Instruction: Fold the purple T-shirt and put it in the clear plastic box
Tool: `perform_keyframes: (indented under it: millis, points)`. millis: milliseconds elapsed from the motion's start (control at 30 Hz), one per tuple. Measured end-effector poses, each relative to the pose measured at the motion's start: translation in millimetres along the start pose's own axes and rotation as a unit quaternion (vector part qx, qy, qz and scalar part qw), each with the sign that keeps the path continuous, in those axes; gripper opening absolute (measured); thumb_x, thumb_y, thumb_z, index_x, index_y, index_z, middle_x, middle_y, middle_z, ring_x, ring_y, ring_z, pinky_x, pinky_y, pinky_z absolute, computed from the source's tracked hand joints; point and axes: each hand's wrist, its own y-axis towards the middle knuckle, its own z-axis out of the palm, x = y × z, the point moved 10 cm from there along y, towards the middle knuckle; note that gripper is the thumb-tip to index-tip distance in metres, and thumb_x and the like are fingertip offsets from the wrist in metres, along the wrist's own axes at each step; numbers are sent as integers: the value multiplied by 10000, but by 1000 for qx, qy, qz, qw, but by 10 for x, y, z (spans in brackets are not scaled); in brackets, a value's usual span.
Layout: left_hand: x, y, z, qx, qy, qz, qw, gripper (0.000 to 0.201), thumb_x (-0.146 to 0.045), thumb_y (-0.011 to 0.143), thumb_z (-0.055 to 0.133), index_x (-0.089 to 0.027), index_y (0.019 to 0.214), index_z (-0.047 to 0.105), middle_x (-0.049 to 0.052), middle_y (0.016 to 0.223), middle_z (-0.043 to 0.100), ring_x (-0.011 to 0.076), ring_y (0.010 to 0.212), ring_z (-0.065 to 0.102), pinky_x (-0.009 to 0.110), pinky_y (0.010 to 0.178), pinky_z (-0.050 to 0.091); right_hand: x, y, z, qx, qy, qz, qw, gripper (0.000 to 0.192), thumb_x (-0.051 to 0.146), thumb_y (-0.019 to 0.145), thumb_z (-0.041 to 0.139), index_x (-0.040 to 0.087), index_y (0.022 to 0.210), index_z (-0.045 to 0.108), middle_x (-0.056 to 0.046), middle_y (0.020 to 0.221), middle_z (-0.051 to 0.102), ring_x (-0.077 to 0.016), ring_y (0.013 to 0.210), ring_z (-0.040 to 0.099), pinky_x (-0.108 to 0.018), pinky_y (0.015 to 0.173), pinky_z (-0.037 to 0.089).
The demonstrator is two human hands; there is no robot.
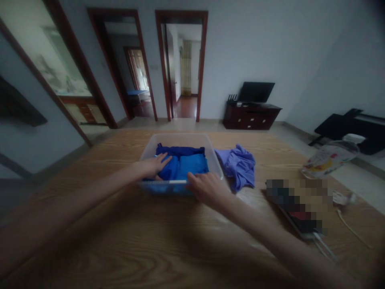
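A clear plastic storage box [180, 139] stands on the table with folded blue clothes inside. A bright blue folded garment [194, 165] fills its near part, and a darker navy garment [188, 151] lies along the back. My left hand [155, 165] reaches over the box's left side, its fingers spread on the blue fabric. At the near rim, right of centre, my right hand [207, 185] is closed around the box edge; its fingertips are partly hidden. A crumpled purple garment [240, 164] lies just right of the box.
On the right of the wooden table [120, 241] are a blurred-out flat device with a white cable [325, 247] and a clear plastic bottle [331, 158]. Beyond the table, a dark cabinet [251, 117] carries a television [256, 92]. Doorways open at the back and left.
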Motion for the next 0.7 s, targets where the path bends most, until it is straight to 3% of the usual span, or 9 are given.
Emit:
perform_keyframes:
  millis: [100,233,300,367,400,467,533,633,700]
  points:
    - [100,96,-381,-86,-20,25,996,1121,-449,782,813,-165,1733,293,291,1822,131,461,1681,219,569,1296,327,-234,292,-45,6,-8,17,1000,339,460,1128,525,189,1305,627,-156,1130,801,-299,945,776,-324,732,438]
    - [-57,-115,-896,-183,-123,61,973,738,-584,942,663,-247,1588,543,155,1787,360,385,1618,383,499,1286,361,-484,370,-198,-12,-9,36,999,491,567,1119,511,148,1362,593,-186,1217,773,-297,1052,745,-340,836,474]
    - [-256,-306,-969,-217,-164,82,959,689,-646,1007,588,-264,1579,541,122,1698,501,350,1546,485,470,1266,391,-711,223,-399,-67,-7,54,996,543,609,1124,461,146,1384,574,-193,1301,738,-304,1163,704,-360,951,472]
    - [-506,-449,-850,-219,-143,104,960,738,-652,1002,627,-260,1613,493,122,1668,531,357,1480,552,466,1228,435,-1098,-12,-550,-111,-18,112,987,529,572,1152,360,145,1371,581,-195,1316,723,-304,1197,682,-373,999,463]
    - [-595,-487,-760,-219,-120,101,963,694,-615,1024,615,-246,1602,502,130,1632,565,361,1420,601,468,1182,473,-1345,-135,-538,-102,-31,159,981,513,505,1170,289,136,1351,597,-198,1279,732,-294,1152,696,-364,961,474]
    - [-683,-482,-598,-219,-76,79,969,510,-500,1089,533,-235,1523,573,133,1518,654,351,1285,683,456,1060,538,-1758,-326,-328,-29,-61,218,974,534,479,1164,286,110,1262,658,-207,1157,760,-292,1006,726,-349,842,490]
    - [-671,-392,-541,-227,-51,59,971,379,-404,1119,470,-234,1413,639,124,1378,729,336,1191,719,430,967,558,-1998,-428,-35,32,-73,230,970,584,575,1129,386,109,1069,734,-209,987,774,-306,852,731,-350,744,488]
    - [-555,-163,-631,-240,-34,56,968,298,-361,1102,514,-221,1312,674,124,1280,762,326,1184,717,403,962,548,-2086,-437,369,79,-79,215,970,590,626,1061,547,115,867,769,-221,861,766,-322,764,730,-365,708,494]
    - [-425,3,-737,-251,-35,55,966,282,-349,1082,551,-205,1284,685,133,1271,762,323,1203,706,404,1007,532,-2068,-387,481,85,-77,196,974,457,492,1050,617,103,884,789,-232,898,776,-316,794,744,-361,728,503]
